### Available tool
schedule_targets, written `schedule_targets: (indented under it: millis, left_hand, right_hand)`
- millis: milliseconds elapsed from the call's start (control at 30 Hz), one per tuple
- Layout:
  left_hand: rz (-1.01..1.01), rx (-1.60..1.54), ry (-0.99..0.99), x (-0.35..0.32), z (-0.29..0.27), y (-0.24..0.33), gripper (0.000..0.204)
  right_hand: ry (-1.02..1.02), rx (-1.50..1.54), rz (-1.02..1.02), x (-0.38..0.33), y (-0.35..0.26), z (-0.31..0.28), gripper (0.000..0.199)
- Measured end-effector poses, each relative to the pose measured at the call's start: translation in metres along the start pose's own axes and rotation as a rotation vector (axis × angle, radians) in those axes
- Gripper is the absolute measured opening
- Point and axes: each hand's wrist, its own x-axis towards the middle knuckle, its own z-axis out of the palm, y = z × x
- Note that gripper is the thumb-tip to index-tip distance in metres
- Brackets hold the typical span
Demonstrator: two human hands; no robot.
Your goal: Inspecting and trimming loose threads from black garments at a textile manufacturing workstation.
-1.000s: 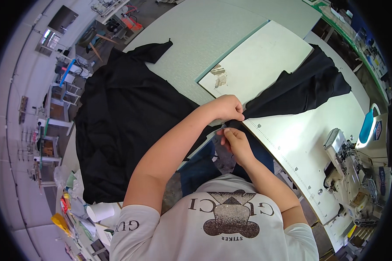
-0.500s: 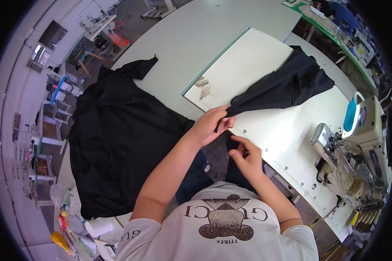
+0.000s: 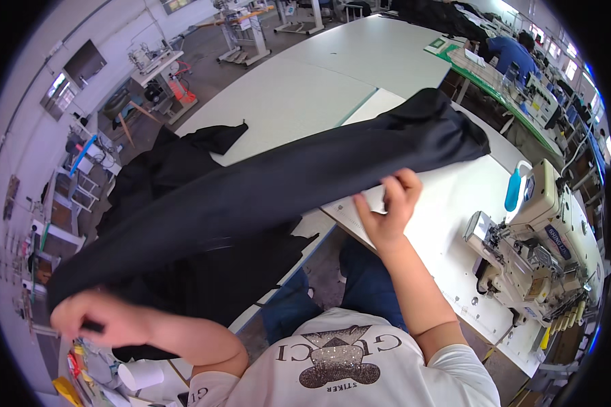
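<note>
we are holding a long strip of black fabric (image 3: 271, 183) stretched between our two hands, and its long axis is running as a diagonal from the lower left of the frame up to the upper right. our left hand (image 3: 98, 319) is sitting at the lower left end, closed tightly on the cloth with the fingers curled over the edge. our right hand (image 3: 387, 207) is near the centre right, pinching the lower edge of the strip between thumb and fingers, so it is partly closed, not a full fist. beyond the right hand the fabric is going on further to the upper right, where its end is resting on the white table (image 3: 305, 95). the left hand is taking the very end; the right hand is standing more in the middle of the length. the sewing machine (image 3: 529, 251) is lying at the right of the frame, below and to the right of the right hand, apart from the cloth. a darker pile of black cloth (image 3: 176, 169) is lying under the strip, at the left.
</note>
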Motion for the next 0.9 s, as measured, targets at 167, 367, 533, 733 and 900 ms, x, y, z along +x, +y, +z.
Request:
schedule_targets:
  millis: [167,367,533,733,900]
  left_hand:
    - [0.268,0.181,-0.286,0.012,0.105,0.128,0.01]
    - [0.073,0.918,0.282,0.035,0.012,0.165,0.004]
    - [-0.091,1.22,0.852,-0.005,-0.135,0.209,0.019]
    - [0.033,1.292,1.215,-0.052,-0.176,0.22,0.019]
    - [0.257,1.929,0.734,-0.032,-0.167,0.203,0.024]
  right_hand:
    - [-0.136,0.186,-0.333,0.025,-0.052,0.045,0.048]
    - [-1.006,0.691,0.13,0.015,-0.056,0.075,0.032]
    - [-0.782,-0.06,0.204,0.0,0.03,0.082,0.028]
    - [-0.702,0.16,0.264,-0.045,-0.033,0.093,0.01]
    - [-0.678,-0.091,0.219,-0.073,-0.036,0.114,0.025]
